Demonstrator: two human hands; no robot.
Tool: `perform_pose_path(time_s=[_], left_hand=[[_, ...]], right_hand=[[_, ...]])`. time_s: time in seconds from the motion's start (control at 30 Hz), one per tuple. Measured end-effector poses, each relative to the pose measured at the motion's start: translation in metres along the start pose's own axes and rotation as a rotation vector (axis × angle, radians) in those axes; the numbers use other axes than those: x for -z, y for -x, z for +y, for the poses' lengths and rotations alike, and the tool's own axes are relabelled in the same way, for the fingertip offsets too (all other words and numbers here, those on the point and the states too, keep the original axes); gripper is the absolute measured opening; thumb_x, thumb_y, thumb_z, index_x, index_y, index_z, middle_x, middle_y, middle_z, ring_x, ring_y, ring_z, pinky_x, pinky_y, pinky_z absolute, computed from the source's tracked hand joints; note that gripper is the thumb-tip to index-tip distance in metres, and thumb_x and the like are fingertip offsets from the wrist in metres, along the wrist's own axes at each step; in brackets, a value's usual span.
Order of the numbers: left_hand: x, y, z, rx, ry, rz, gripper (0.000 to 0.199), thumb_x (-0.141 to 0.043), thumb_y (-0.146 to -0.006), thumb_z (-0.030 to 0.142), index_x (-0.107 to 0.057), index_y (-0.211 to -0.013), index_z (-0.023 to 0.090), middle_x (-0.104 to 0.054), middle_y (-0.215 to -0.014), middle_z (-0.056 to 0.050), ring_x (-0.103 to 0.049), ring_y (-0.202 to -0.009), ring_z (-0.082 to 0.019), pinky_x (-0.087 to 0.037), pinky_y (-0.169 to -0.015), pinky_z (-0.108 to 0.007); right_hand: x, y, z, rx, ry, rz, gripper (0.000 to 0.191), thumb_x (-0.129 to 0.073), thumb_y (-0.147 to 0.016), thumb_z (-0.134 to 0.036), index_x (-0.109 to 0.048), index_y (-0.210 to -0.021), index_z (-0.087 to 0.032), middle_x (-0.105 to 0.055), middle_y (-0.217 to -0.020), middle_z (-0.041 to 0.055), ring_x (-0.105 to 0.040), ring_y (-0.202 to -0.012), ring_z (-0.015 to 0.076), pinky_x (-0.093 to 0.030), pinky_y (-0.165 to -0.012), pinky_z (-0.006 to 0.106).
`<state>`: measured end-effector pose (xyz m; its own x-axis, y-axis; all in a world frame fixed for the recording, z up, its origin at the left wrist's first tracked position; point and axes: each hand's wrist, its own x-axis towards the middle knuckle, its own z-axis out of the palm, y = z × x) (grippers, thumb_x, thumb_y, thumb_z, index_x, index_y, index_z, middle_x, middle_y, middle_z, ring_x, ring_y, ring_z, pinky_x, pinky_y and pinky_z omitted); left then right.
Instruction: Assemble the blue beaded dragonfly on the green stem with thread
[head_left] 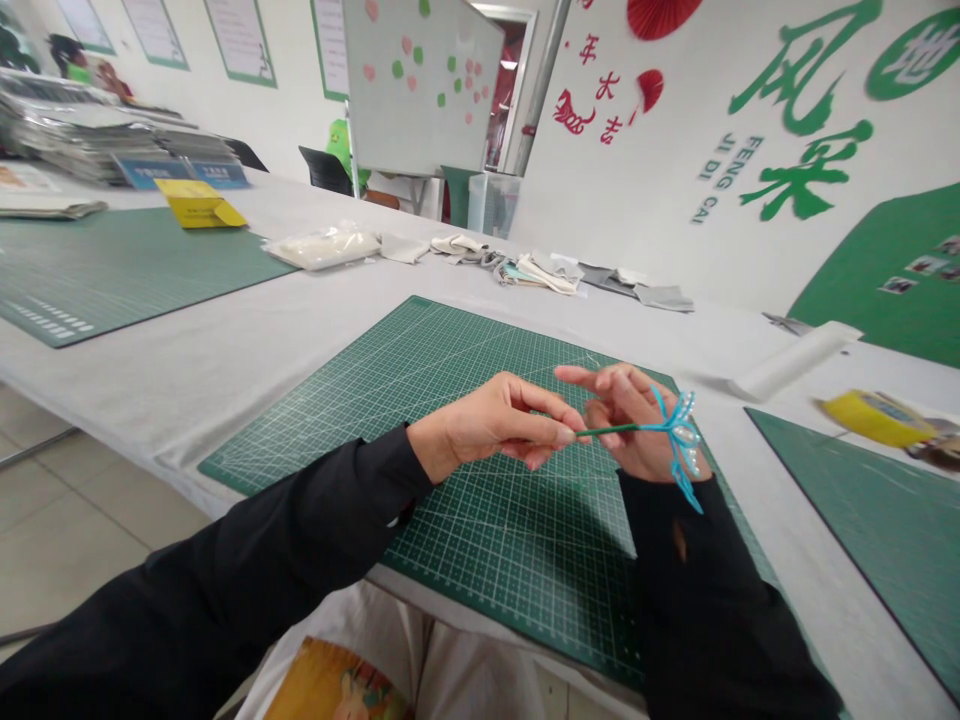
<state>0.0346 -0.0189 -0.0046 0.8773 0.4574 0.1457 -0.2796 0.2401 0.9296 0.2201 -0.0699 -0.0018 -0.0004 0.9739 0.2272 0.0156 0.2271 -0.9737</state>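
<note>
One blue beaded flower [681, 432] was being held above the right side of the gridded mat [480, 520], its green stem [611, 430] clamped in the left hand's [499, 415] thumb and fingertips, the right hand's [649, 430] forefinger apart, its grip unclear, and further handling called for steady pinching.

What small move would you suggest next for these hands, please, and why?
Perhaps the right hand should lightly steady the green stem near the blue beaded flower, since the left hand pinches the stem's opposite end and no fingers visibly grip it near the petals.
</note>
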Motion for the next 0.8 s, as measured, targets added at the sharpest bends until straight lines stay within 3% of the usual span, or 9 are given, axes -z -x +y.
perform_pose_path(time_s=[0.1, 0.3, 0.5, 0.8], left_hand=[[0.0, 0.0, -0.002, 0.025, 0.002, -0.026, 0.014, -0.072, -0.067, 0.018, -0.07, -0.079, 0.01, -0.055, -0.045, 0.002, -0.046, -0.037, -0.005, -0.024, -0.035, -0.016], [0.001, 0.0, -0.002, 0.053, 0.059, -0.025, 0.014, -0.073, -0.065, 0.015, -0.07, -0.077, 0.011, -0.06, -0.058, 0.0, -0.049, -0.04, -0.004, -0.024, -0.036, -0.017], [0.001, 0.0, 0.0, 0.087, 0.046, -0.021, 0.013, -0.072, -0.065, 0.015, -0.07, -0.077, 0.011, -0.056, -0.052, 0.002, -0.048, -0.04, -0.005, -0.023, -0.036, -0.017], [0.0, 0.0, -0.006, 0.134, 0.092, -0.084, 0.013, -0.072, -0.065, 0.014, -0.071, -0.078, 0.011, -0.061, -0.055, -0.001, -0.051, -0.04, -0.006, -0.024, -0.035, -0.016]], right_hand=[[0.004, 0.0, 0.005, 0.053, 0.107, -0.028, 0.022, -0.062, -0.079, -0.042, -0.064, -0.078, -0.021, -0.071, -0.087, 0.0056, -0.057, -0.054, 0.0125, -0.044, -0.048, 0.028], [0.016, 0.006, -0.005, 0.243, 0.213, -0.072, 0.013, -0.063, -0.082, -0.028, -0.075, -0.08, -0.025, -0.066, -0.083, 0.0048, -0.059, -0.077, 0.0159, -0.045, -0.062, 0.029], [0.017, 0.008, -0.011, 0.257, 0.301, -0.183, 0.015, -0.073, -0.071, -0.021, -0.075, -0.084, -0.028, -0.057, -0.08, 0.0026, -0.054, -0.069, 0.0134, -0.041, -0.055, 0.027], [0.005, 0.008, -0.012, 0.275, 0.299, -0.143, 0.009, -0.073, -0.071, -0.022, -0.076, -0.076, -0.029, -0.053, -0.074, 0.0015, -0.051, -0.064, 0.0117, -0.036, -0.049, 0.026]])
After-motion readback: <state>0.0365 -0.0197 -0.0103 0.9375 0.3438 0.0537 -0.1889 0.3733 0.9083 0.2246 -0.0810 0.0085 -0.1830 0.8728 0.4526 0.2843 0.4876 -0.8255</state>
